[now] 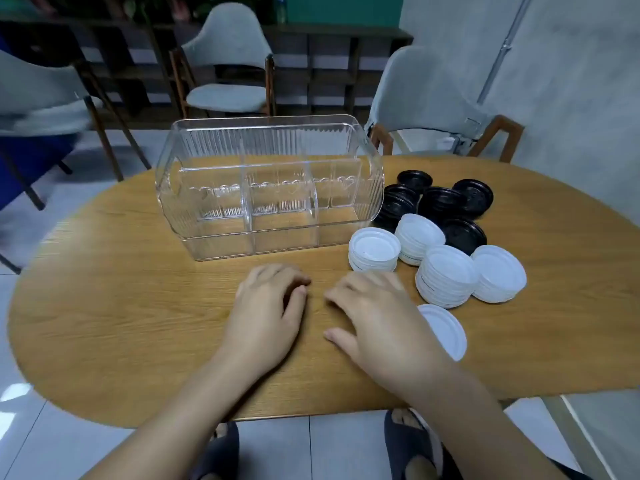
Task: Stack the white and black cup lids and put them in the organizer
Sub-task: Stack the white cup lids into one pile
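Resting palm-down on the surface (138,306), the left hand (266,306) and right hand (377,317) hold nothing, fingers relaxed. White lids (446,275) and black lids (440,202) lie right of the clear organizer (270,188).

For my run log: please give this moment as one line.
left hand: open, on table | right hand: open | organizer: empty | lids: unsorted

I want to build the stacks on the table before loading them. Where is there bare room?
Bare wood lies left of the left hand, running to the table edge, and in front of the organizer. It is crowded on the right: white lids and black lids cluster beside the organizer, one white lid partly under the right hand.
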The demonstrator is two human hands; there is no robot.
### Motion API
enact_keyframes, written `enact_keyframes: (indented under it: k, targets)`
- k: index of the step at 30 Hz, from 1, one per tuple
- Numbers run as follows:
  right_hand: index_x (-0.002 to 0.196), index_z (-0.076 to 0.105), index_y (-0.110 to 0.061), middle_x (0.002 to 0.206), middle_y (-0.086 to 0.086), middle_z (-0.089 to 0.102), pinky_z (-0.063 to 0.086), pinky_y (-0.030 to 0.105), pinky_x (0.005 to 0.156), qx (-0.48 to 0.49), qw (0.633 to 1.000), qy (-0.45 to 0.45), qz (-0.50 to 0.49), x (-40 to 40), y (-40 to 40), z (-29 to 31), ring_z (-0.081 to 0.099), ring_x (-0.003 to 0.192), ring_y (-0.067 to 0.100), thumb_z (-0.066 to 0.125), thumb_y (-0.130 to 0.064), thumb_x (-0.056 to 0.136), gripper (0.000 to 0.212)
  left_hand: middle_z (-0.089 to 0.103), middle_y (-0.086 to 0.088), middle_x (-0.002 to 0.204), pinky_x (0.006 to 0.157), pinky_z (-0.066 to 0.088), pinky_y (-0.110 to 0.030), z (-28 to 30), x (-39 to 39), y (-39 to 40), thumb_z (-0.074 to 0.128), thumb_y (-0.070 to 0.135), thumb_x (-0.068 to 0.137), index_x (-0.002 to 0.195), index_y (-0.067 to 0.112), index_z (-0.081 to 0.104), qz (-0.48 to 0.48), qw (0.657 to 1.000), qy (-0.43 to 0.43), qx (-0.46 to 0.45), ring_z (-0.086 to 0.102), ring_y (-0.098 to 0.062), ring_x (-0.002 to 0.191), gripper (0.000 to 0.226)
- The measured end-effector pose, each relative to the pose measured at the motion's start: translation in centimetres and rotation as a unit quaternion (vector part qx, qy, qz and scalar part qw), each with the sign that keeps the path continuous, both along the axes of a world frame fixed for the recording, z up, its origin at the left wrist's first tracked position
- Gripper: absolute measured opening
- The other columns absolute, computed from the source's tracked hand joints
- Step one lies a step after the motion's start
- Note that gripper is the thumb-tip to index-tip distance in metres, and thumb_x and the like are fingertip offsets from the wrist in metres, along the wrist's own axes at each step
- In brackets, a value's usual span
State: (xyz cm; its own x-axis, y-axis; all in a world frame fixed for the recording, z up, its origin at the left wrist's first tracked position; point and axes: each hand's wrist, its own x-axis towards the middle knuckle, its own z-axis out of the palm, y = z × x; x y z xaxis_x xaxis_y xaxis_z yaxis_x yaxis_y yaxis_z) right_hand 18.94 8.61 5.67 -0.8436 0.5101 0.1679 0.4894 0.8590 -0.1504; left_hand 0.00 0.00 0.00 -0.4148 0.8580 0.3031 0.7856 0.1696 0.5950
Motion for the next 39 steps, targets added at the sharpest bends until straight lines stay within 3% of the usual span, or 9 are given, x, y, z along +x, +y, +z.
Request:
enact_keyframes:
  k: [4, 8, 11, 16, 21, 26, 29, 35, 39]
  targets:
    - [0.105, 0.075, -0.028, 0.105, -0.01, 0.063, 0.039, 0.04, 0.102, 0.0, 0.996, -0.037, -0.078, 2.2, 1.5, 0.1, 0.057, 0.109, 0.019, 0.074, -0.063, 0.093, 0.037, 0.071, 0.02, 0.125, 0.113, 0.049, -0.054, 0.2, -0.1, -0.5, 0.06, 0.035, 0.105, 0.119, 0.029, 0.078, -0.033, 0.999, -0.018, 0.013, 0.06, -0.017, 0.129, 0.023]
    - [0.083, 0.076, -0.029, 0.086, -0.011, 0.063, 0.035, 0.041, 0.09, 0.027, 0.997, -0.007, -0.07, 2.7, 2.3, -1.3, 0.056, 0.091, 0.019, 0.082, -0.045, 0.094, 0.021, 0.073, 0.022, 0.127, 0.117, 0.047, -0.041, 0.7, 0.1, -0.8, 0.077, 0.025, 0.104, 0.125, 0.03, 0.078, -0.063, 0.996, -0.045, 0.038, 0.061, -0.009, 0.132, 0.022]
    - [0.08, 0.073, -0.03, 0.082, -0.014, 0.063, 0.037, 0.042, 0.09, 0.027, 0.995, 0.072, -0.065, 2.8, 2.3, -1.5, 0.058, 0.089, 0.018, 0.08, -0.038, 0.096, 0.019, 0.071, 0.025, 0.135, 0.12, 0.043, -0.027, 1.6, 0.6, -1.0, 0.088, 0.018, 0.095, 0.137, 0.032, 0.074, -0.106, 0.992, -0.064, 0.034, 0.06, -0.005, 0.138, 0.046]
    - [0.087, 0.069, -0.041, 0.083, -0.015, 0.064, 0.041, 0.036, 0.093, -0.182, 0.956, 0.224, -0.05, 2.2, 1.1, 0.2, 0.06, 0.09, 0.011, 0.07, -0.041, 0.105, 0.018, 0.068, 0.023, 0.145, 0.121, 0.042, -0.024, 2.2, 1.2, -1.4, 0.092, 0.021, 0.094, 0.151, 0.034, 0.066, -0.151, 0.984, -0.089, 0.042, 0.06, -0.006, 0.143, 0.064]
    - [0.106, 0.079, -0.037, 0.098, -0.009, 0.077, 0.054, 0.03, 0.085, -0.335, 0.889, 0.302, -0.071, 1.9, 0.6, 1.3, 0.071, 0.096, 0.01, 0.07, -0.036, 0.105, 0.01, 0.082, 0.01, 0.113, 0.1, 0.057, -0.038, 2.6, 1.5, -1.8, 0.081, 0.019, 0.104, 0.129, 0.029, 0.078, -0.126, 0.968, -0.2, 0.082, 0.077, -0.019, 0.109, 0.027]
    - [0.158, 0.053, -0.04, 0.153, -0.028, 0.051, 0.038, 0.016, 0.117, -0.226, 0.939, 0.259, -0.029, 1.8, 0.7, 0.6, 0.049, 0.147, 0.003, 0.09, -0.039, 0.089, 0.078, 0.083, -0.016, 0.098, 0.085, 0.061, -0.046, 2.6, 0.9, -1.2, 0.079, 0.013, 0.101, 0.121, 0.012, 0.079, -0.088, 0.904, -0.402, 0.113, 0.074, -0.034, 0.085, 0.02]
    - [0.16, 0.052, -0.031, 0.158, -0.021, 0.049, 0.038, 0.026, 0.123, -0.152, 0.959, 0.239, -0.001, 1.4, 0.5, -0.6, 0.046, 0.15, 0.003, 0.093, -0.038, 0.086, 0.085, 0.075, -0.027, 0.087, 0.077, 0.06, -0.033, 2.7, 1.0, -1.2, 0.083, 0.016, 0.096, 0.131, 0.015, 0.077, -0.071, 0.865, -0.485, 0.104, 0.068, -0.026, 0.074, 0.036]
    - [0.157, 0.055, -0.034, 0.132, -0.025, 0.069, 0.044, 0.024, 0.113, -0.169, 0.959, 0.225, -0.01, 0.9, 1.0, -2.2, 0.059, 0.129, -0.001, 0.087, -0.034, 0.093, 0.072, 0.08, 0.0, 0.107, 0.084, 0.063, -0.038, 2.6, -0.7, -1.7, 0.09, 0.021, 0.096, 0.141, 0.029, 0.073, -0.102, 0.92, -0.378, 0.03, 0.074, -0.025, 0.079, 0.049]
    - [0.161, 0.048, -0.041, 0.139, -0.029, 0.065, 0.044, 0.026, 0.116, -0.2, 0.962, 0.188, -0.022, 0.9, 1.4, -2.5, 0.057, 0.136, 0.0, 0.085, -0.039, 0.094, 0.076, 0.075, 0.012, 0.103, 0.072, 0.049, -0.025, 2.7, -1.8, -2.5, 0.101, 0.039, 0.082, 0.135, 0.045, 0.072, -0.097, 0.973, -0.204, -0.041, 0.056, -0.002, 0.071, 0.061]
